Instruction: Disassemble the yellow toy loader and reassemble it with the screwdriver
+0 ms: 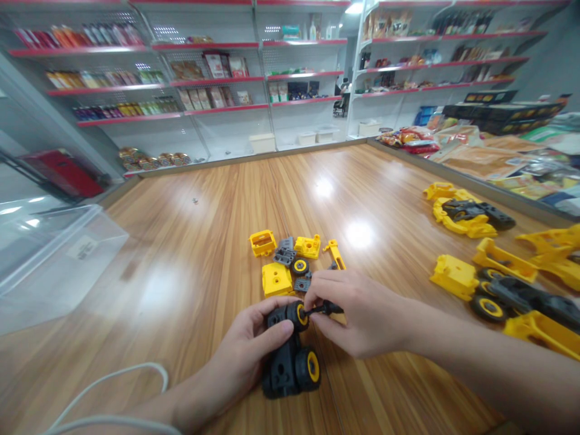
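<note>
My left hand (247,338) is wrapped round a black toy truck chassis (281,368) with yellow-hubbed wheels, its thumb on top. The chassis is tilted on its side, with a front wheel (299,315) and a rear wheel (309,367) facing right. My right hand (347,308) pinches a small black screwdriver (324,309), whose tip meets the hub of the front wheel. Just beyond the hands lie a yellow block (277,280), a yellow open box part (263,243), grey pieces (284,252), a loose wheel (299,266) and a yellow arm piece (335,254).
More yellow and black toy vehicle parts (454,277) lie on the right of the wooden table (217,199). A clear plastic bin (58,260) stands at the left edge. A white cable (131,368) loops near my left forearm. Stocked shelves (222,109) line the back.
</note>
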`<state>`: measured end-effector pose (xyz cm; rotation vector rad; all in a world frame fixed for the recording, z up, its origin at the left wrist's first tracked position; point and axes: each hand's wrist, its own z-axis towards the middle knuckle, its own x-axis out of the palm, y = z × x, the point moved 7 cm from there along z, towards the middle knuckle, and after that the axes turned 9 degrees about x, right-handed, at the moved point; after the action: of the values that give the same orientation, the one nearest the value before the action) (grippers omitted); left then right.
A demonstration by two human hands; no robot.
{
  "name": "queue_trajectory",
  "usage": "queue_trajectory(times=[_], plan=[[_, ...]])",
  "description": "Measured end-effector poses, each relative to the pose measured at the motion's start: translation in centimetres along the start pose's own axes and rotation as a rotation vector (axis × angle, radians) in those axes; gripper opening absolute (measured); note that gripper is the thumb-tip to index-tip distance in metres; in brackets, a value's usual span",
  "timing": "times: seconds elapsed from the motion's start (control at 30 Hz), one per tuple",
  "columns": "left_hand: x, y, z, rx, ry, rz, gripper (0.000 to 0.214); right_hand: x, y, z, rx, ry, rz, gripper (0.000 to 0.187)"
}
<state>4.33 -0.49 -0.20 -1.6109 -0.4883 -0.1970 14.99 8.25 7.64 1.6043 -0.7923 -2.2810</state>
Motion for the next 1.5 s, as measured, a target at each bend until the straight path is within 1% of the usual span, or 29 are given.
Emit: queue_trajectory(times=[0.07, 0.17, 0.27, 0.3, 0.4, 0.47, 0.53, 0.6, 0.7, 0.77, 0.8, 0.9, 0.93, 1.0, 1.1, 1.13, 1.2, 1.27, 1.3, 1.37, 1.43, 1.5], plan=[[-0.1, 0.0, 0.0, 0.002, -0.006, 0.000, 0.028, 0.1, -0.2, 0.1, 0.004, 0.004, 0.004, 0.009], [-0.1, 0.0, 0.0, -0.001, -0.002, 0.008, 0.031, 0.4, -0.4, 0.2, 0.015, 0.020, 0.008, 0.013], [-0.1, 0.0, 0.1, -0.001, 0.014, 0.002, 0.032, 0.2, -0.2, 0.1, 0.011, 0.025, 0.013, 0.011], [-0.1, 0.1, 0.1, -0.001, 0.017, -0.005, 0.032, 0.0, -0.1, 0.1, 0.008, 0.023, 0.020, 0.015], [0.0, 0.1, 0.2, 0.000, 0.015, -0.026, 0.031, -0.9, 0.4, -0.1, -0.011, 0.000, 0.061, 0.036], [0.0, 0.1, 0.2, 0.003, 0.005, -0.032, 0.030, -1.5, 0.7, -0.1, -0.040, -0.040, 0.109, 0.040], [0.0, 0.0, 0.2, -0.003, -0.009, -0.034, 0.031, -2.0, 0.9, -0.2, -0.072, -0.095, 0.161, 0.037], [0.1, -0.2, 0.2, -0.003, -0.027, -0.041, 0.032, -2.3, 0.7, -0.2, -0.079, -0.157, 0.200, 0.031], [0.1, -0.5, 0.2, -0.014, -0.067, -0.064, 0.030, -2.1, 0.0, 0.0, -0.025, -0.221, 0.224, 0.017], [0.1, -0.6, 0.2, -0.037, -0.095, -0.084, 0.029, -1.8, -0.5, 0.0, 0.008, -0.236, 0.225, 0.012], [0.0, -0.6, 0.1, -0.046, -0.108, -0.093, 0.028, -1.7, -0.5, 0.1, 0.008, -0.237, 0.225, 0.015], [-0.3, -0.5, 0.1, -0.062, -0.137, -0.121, 0.028, -1.4, -0.4, 0.1, -0.038, -0.221, 0.221, 0.036], [-0.4, -0.5, 0.0, -0.067, -0.141, -0.130, 0.028, -1.3, -0.4, 0.1, -0.044, -0.219, 0.223, 0.040], [-0.5, -0.4, 0.0, -0.075, -0.135, -0.141, 0.028, -1.3, -0.8, 0.2, -0.020, -0.228, 0.227, 0.038], [-0.3, -0.4, 0.0, -0.071, -0.116, -0.150, 0.028, -1.6, -1.1, 0.2, 0.010, -0.266, 0.209, 0.026], [-0.3, -0.4, 0.0, -0.067, -0.111, -0.153, 0.028, -1.6, -1.0, 0.2, 0.005, -0.270, 0.195, 0.026], [-0.1, -0.5, 0.0, -0.059, -0.106, -0.158, 0.026, -1.6, -0.6, 0.2, -0.025, -0.257, 0.175, 0.034], [0.0, -0.6, 0.0, -0.057, -0.106, -0.156, 0.026, -1.4, -0.1, 0.1, -0.066, -0.212, 0.174, 0.043], [0.0, -0.5, 0.0, -0.059, -0.109, -0.154, 0.027, -1.3, 0.1, 0.1, -0.082, -0.191, 0.176, 0.043], [-0.1, -0.5, 0.0, -0.058, -0.114, -0.152, 0.028, -1.3, 0.2, 0.1, -0.092, -0.182, 0.178, 0.037], [-0.1, -0.5, 0.0, -0.054, -0.117, -0.156, 0.026, -1.8, 0.0, 0.1, -0.082, -0.227, 0.183, 0.030], [-0.2, -0.5, 0.1, -0.052, -0.114, -0.162, 0.025, -2.3, -0.1, 0.0, -0.078, -0.280, 0.200, 0.027]])
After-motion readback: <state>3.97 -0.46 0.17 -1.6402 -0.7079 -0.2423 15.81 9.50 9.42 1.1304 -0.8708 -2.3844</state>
